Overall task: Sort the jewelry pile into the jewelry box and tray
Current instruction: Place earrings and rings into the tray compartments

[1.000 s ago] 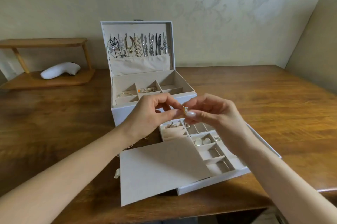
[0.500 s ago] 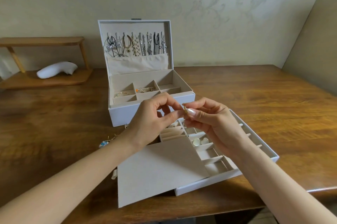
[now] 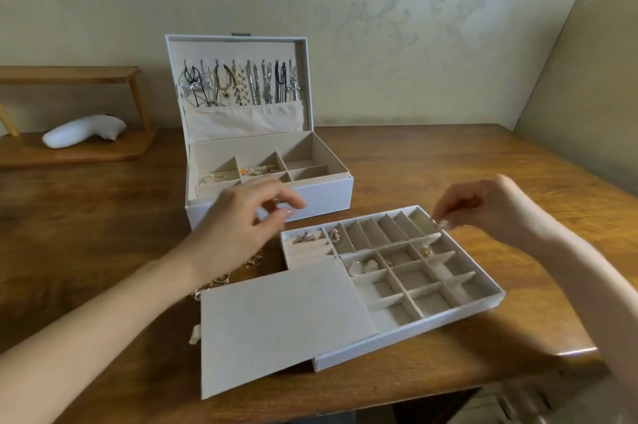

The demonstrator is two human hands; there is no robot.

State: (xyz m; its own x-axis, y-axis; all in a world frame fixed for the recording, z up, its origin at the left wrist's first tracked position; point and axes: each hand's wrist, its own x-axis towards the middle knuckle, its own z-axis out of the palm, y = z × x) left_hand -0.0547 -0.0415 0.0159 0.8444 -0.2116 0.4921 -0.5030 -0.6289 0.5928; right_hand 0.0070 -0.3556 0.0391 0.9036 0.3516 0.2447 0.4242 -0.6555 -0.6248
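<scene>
The white jewelry box [image 3: 328, 197] stands open at the back, with necklaces [image 3: 241, 86] hanging in its lid and bracelets in two compartments. In front lies the divided tray [image 3: 414, 332], which holds rings, gold earrings [image 3: 426, 252] and pale heart pieces [image 3: 362, 266]. My right hand [image 3: 483, 211] hovers over the tray's far right corner, its fingertips pinched together on a tiny gold piece that barely shows. Blurred and with loosely curled fingers, my left hand [image 3: 248, 216] hangs between box and tray and holds nothing I can see. The jewelry pile [image 3: 221, 280] lies on the table under my left wrist.
A flat beige cover panel [image 3: 283, 323] lies over the tray's near left part. At the far left, a low wooden shelf [image 3: 69, 150] carries a white curved object [image 3: 84, 130]. The wooden table's front edge [image 3: 573, 352] runs close to the tray.
My hands, which held a small gold piece together above the tray, have parted. The right went right to the tray's far corner. The left drew back to the left.
</scene>
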